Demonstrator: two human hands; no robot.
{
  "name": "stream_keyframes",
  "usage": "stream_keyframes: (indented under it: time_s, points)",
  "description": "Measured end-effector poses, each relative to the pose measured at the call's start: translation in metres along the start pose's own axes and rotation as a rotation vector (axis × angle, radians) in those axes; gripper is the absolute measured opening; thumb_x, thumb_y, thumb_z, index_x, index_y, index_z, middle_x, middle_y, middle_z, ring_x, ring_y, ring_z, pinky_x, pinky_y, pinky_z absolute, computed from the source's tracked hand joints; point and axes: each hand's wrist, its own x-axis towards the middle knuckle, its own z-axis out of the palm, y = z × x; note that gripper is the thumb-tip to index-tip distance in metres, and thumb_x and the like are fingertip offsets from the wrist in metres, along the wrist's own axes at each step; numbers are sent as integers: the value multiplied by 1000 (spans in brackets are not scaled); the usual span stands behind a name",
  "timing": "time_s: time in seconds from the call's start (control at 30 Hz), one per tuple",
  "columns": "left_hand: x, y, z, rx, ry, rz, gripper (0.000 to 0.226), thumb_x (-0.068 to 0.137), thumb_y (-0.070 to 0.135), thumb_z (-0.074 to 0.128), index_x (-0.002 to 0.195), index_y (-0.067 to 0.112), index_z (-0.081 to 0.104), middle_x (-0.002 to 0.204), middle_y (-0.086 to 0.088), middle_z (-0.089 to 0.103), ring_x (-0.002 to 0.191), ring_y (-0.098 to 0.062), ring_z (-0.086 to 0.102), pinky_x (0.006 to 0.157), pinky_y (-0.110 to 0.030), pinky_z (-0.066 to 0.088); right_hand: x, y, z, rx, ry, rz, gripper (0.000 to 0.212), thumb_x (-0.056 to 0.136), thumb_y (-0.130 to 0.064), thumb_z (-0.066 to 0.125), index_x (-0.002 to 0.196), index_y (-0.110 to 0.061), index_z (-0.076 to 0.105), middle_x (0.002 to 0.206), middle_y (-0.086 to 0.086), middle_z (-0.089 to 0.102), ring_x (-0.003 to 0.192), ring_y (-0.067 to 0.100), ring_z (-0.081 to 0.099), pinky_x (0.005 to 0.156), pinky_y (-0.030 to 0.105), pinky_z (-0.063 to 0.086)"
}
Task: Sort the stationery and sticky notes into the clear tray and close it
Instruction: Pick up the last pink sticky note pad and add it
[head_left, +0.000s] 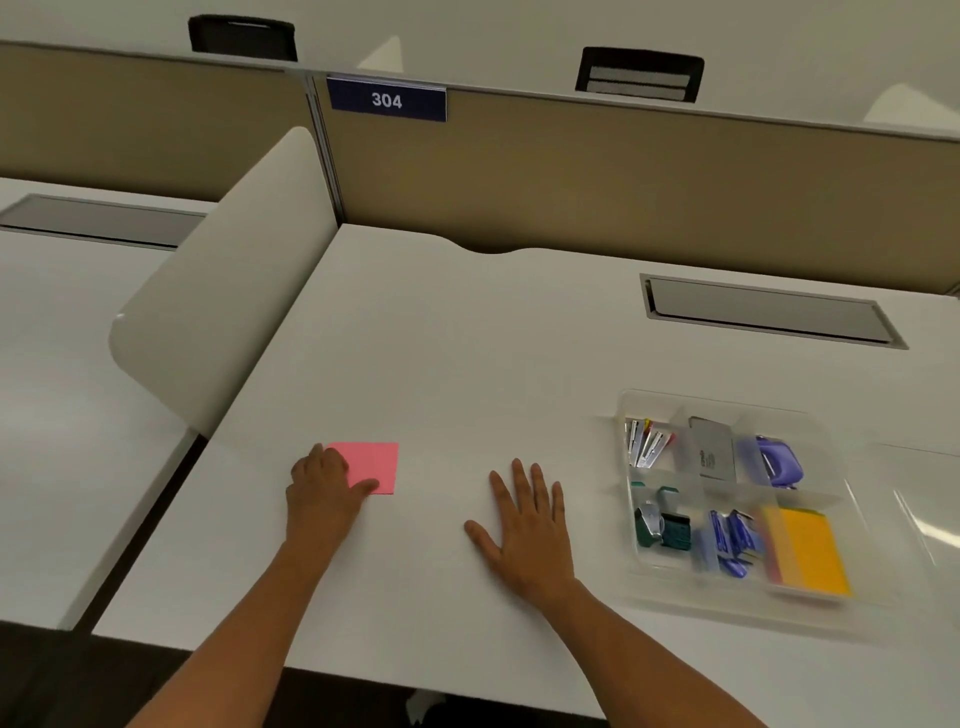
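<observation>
Left hand (324, 486) fingers curled on pink sticky pad (373, 466), mid-desk. Right hand (524, 525) flat, fingers spread, on desk (467, 338). Clear tray (737, 410) near right edge, well apart from hands.

Clear glossy plastic tray (644, 571); matt desk (441, 338)

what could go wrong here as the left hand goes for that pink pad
1. The left hand lies over the corner of the pink sticky notes, which sit flat on the desk; it may peel off only the top sheets, or slide the pad.
2. The clear tray is far to the right, beyond the flat right hand, so the carry crosses that arm.
3. The tray's sticky-note compartment already holds a yellow pad, so space may be tight.
</observation>
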Motion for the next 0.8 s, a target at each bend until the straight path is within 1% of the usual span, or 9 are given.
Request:
stream_keyframes:
  time_s: [0.07,0.1,0.3,0.4,0.47,0.53,0.6,0.7,0.8]
  points:
    - [-2,5,-3,17,-27,-10,64,71,47,77,111,6,49,118,-15,52,112,-36,46,87,-45,43,-10,8,2,-5,-6,-26,76,92,-74,14,155,-31,16,164,2,2,150,23,-10,119,51,0]
    - [-3,9,-5,21,-50,-30,67,70,46,79,114,7,47,117,-15,52,111,-35,47,87,-44,43,-15,11,3,-6,-3,-36,75,92,-73,14,154,-31,16,164,2,3,150,23,-9,119,51,0]
    - [-23,34,-7,-80,-149,-207,90,58,38,89,123,5,35,122,-22,42,110,-39,48,90,-43,44,-36,22,5,10,-35,-61,72,94,-70,13,155,-32,15,164,-1,1,150,22,-12,117,51,-5]
    - [-42,44,-5,-246,-114,-299,105,56,27,92,134,6,24,127,-25,33,113,-43,46,90,-47,45,-44,25,5,22,-75,-66,72,93,-70,15,154,-31,20,164,1,6,150,25,-6,115,51,-4]
    - [-54,48,-4,-353,-81,-320,110,59,18,90,140,9,16,130,-26,36,116,-45,46,92,-50,44,-48,30,4,23,-77,-94,72,93,-68,15,154,-30,19,164,2,3,150,27,-8,115,51,-6]
    - [-65,49,0,-447,-61,-297,100,67,10,84,141,8,16,129,-26,46,115,-43,50,92,-48,47,-53,36,2,31,-112,-133,71,93,-67,16,155,-32,10,163,-1,-10,148,26,-18,115,50,-11]
    - [-77,53,1,-496,-43,-291,81,75,4,76,137,5,24,126,-25,52,113,-41,53,89,-45,47,-58,42,-2,54,-135,-155,71,93,-65,20,155,-32,8,163,-1,-13,147,24,-22,116,47,-14]
    - [-93,61,2,-576,-41,-317,63,79,8,73,130,5,35,123,-20,55,110,-37,55,85,-40,47,-61,46,-12,108,-183,-154,68,94,-57,32,154,-30,14,164,-1,-8,149,22,-16,119,44,-13]
    - [-103,69,1,-673,-81,-280,51,79,10,72,123,7,46,118,-13,60,105,-31,58,85,-40,50,-60,45,-24,268,-233,-109,63,95,-48,42,152,-28,23,164,-1,6,151,20,-5,121,42,-5]
